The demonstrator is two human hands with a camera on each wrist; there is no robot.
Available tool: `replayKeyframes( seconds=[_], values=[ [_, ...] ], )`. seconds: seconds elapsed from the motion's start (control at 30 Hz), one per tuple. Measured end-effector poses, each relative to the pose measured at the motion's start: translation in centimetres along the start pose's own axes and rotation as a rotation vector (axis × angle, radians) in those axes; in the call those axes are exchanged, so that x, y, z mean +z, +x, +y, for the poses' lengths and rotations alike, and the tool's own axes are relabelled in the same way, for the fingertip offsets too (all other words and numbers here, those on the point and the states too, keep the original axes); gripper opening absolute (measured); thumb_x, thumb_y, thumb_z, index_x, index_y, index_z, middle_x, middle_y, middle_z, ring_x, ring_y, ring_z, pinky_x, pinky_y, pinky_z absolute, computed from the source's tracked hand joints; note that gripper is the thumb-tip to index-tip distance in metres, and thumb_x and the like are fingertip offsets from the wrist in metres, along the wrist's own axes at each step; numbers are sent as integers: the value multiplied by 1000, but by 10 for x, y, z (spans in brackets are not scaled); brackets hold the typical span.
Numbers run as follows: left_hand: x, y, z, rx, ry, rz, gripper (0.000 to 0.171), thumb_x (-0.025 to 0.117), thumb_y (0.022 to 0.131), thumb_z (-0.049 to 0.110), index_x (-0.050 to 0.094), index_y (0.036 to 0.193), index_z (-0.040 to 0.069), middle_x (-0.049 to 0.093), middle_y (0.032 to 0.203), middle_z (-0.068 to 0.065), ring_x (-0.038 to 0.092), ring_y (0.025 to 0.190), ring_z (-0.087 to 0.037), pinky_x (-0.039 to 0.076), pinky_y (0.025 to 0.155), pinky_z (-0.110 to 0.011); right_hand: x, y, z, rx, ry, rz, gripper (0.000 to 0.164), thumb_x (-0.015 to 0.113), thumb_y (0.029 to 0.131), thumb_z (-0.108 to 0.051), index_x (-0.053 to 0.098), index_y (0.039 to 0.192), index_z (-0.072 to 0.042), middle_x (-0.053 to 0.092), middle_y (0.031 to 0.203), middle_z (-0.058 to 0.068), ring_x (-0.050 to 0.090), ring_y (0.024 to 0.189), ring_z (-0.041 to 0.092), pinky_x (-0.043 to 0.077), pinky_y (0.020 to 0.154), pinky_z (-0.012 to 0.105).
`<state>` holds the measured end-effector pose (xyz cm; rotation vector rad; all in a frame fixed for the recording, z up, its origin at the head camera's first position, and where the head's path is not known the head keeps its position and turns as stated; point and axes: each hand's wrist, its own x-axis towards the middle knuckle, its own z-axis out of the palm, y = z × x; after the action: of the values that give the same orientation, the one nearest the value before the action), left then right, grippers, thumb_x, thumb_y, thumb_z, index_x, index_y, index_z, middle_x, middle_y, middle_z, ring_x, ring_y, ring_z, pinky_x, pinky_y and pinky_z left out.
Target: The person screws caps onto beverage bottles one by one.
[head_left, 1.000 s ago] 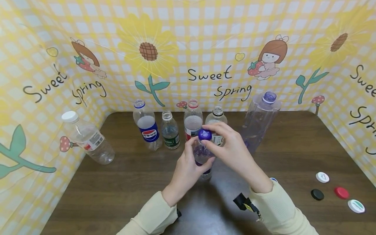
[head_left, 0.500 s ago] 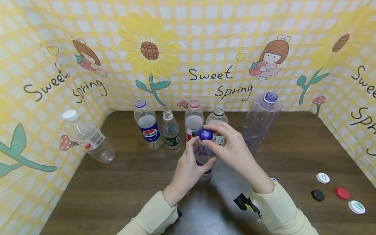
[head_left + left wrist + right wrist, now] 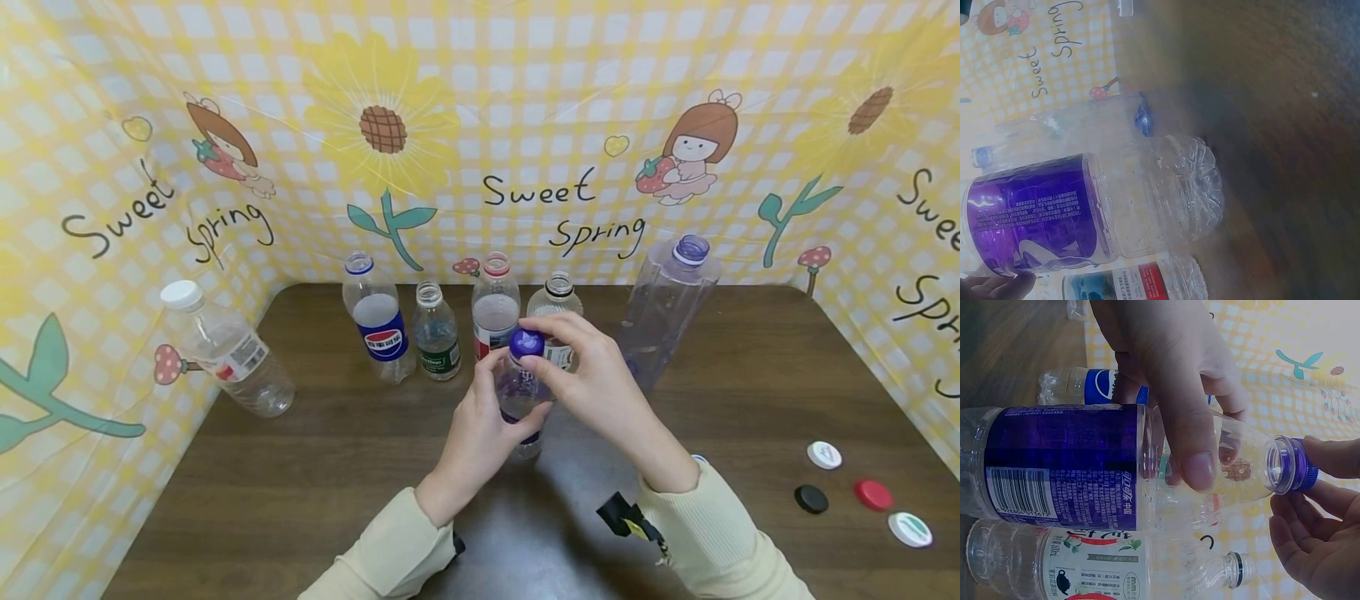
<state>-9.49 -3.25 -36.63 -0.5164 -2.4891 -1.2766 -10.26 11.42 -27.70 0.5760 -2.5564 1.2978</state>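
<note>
A clear plastic bottle (image 3: 1063,465) with a purple label stands upright at the middle of the table. My left hand (image 3: 480,425) grips it around the shoulder, thumb on the near side. On its mouth sits a purple cap (image 3: 527,343), pinched between the thumb and fingers of my right hand (image 3: 592,375). In the right wrist view the cap overlaps the bottle neck's threads, part of which show below it. The bottle's ridged base (image 3: 1194,187) shows in the left wrist view.
Uncapped bottles line the back: a Pepsi bottle (image 3: 381,333), a small green-labelled bottle (image 3: 437,350), a red-ringed bottle (image 3: 495,304), a black-ringed bottle (image 3: 555,300) and a tall purplish bottle (image 3: 663,317). A white-capped bottle (image 3: 232,358) stands left. Loose caps, including a red cap (image 3: 873,495), lie right.
Both hands keep their hold on the bottle and cap, with at most a slight shift of the right fingers at the cap. The other bottles and caps stay put.
</note>
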Motion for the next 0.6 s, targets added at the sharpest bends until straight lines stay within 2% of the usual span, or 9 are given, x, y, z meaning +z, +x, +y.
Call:
replayKeyframes(
  seconds=[0.23, 0.47, 0.6],
  values=[
    [0, 0, 0, -11, -4, -3, 76, 76, 81, 23, 27, 137, 8, 54, 128, -17, 59, 117, -32, 51, 97, -41, 0, 0, 0, 26, 5, 20, 39, 75, 81, -10, 65, 118, -4, 65, 115, 9, 62, 103, 22, 52, 85, 44],
    [1, 0, 0, -6, 2, 5, 76, 76, 81, 23, 27, 137, 8, 55, 127, -17, 59, 116, -32, 51, 97, -41, 0, 0, -1, 46, 8, 30, 43, 78, 78, -12, 64, 118, -3, 64, 114, 11, 61, 101, 23, 53, 86, 43],
    [1, 0, 0, -3, 3, 6, 76, 76, 81, 23, 27, 137, 7, 55, 128, -18, 59, 117, -32, 51, 97, -41, 0, 0, -1, 61, 2, 27, 45, 78, 79, -13, 64, 120, -4, 64, 112, 10, 61, 99, 23, 53, 82, 40]
  ],
)
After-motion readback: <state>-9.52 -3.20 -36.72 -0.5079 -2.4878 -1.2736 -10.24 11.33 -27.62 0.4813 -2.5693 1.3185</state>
